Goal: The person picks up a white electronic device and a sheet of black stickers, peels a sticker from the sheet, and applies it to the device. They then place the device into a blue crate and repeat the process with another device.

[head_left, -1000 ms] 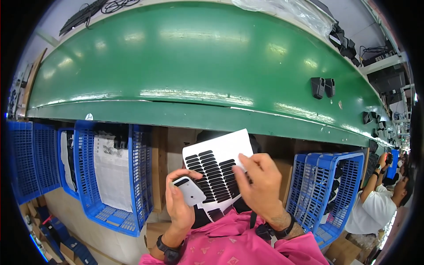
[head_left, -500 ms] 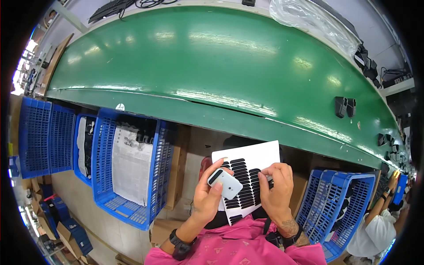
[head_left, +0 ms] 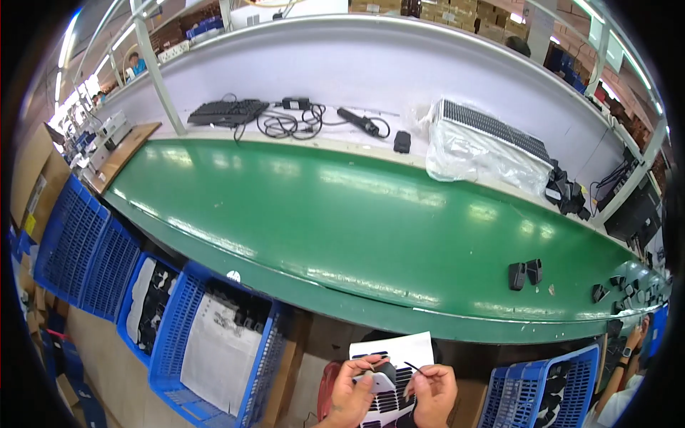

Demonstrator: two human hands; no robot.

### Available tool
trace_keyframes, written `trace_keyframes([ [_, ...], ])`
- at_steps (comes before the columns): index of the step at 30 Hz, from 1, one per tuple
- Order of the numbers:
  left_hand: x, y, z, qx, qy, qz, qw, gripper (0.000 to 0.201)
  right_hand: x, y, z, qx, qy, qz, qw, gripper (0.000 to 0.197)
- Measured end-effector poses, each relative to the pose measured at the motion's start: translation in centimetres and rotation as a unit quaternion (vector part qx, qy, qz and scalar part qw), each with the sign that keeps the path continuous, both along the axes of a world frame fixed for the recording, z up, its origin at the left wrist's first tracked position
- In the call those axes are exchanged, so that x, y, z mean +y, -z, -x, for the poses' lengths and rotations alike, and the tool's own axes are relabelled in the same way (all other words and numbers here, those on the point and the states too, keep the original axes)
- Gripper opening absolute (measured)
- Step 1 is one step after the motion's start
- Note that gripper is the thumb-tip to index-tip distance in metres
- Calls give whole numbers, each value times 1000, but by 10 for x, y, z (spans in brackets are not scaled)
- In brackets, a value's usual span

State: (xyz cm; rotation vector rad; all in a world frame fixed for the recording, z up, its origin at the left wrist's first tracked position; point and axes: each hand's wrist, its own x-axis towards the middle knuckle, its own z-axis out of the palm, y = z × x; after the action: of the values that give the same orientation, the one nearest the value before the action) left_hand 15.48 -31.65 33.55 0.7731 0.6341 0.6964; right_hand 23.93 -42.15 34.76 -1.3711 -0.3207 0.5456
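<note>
In the head view, our hands sit at the very bottom edge, below the front lip of the long green bench [head_left: 371,214]. Our left hand [head_left: 351,394] is curled around a small white rounded piece [head_left: 377,383], thumb over its top. Our right hand [head_left: 432,391] is pinched shut on a thin dark strip [head_left: 415,369], apparently a sticker half lifted from the white sheet of black stickers [head_left: 394,357] that lies under both hands.

We judge the strip to be featherlight, limp and tacky: it will curl and cling to itself, so it is best held by one corner between fingertips. The white piece looks light, stiff and smooth, perhaps a little slippery, and a grip on its side edges would leave its face free. The sheet is thin and floppy, and bends if lifted by one edge.

Much is cut off: our wrists and the lower sheet run out of the picture, and we cannot tell what the sheet rests on. The white piece is half covered by fingers. To our left a blue basket [head_left: 265,371] holds a white sheet over dark parts that are hard to make out. Small black parts [head_left: 525,274] stand on the bench to the right, and another person's hand [head_left: 632,337] shows at the far right.
</note>
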Motion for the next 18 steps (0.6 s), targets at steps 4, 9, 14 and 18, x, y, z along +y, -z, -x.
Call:
trace_keyframes([
  [4,-10,13,1,58,107,-4,993,27,14,-8,12,16,37,-54,998,22],
  [9,0,0,10,-3,242,-47,969,65,9,-22,-1,-33,64,-18,997,13],
  [14,13,-16,7,40,294,-69,952,56,5,-38,-14,16,29,-13,999,9],
  [18,-1,-13,8,35,223,-49,973,36,-16,-52,-18,139,-71,8,988,8],
])
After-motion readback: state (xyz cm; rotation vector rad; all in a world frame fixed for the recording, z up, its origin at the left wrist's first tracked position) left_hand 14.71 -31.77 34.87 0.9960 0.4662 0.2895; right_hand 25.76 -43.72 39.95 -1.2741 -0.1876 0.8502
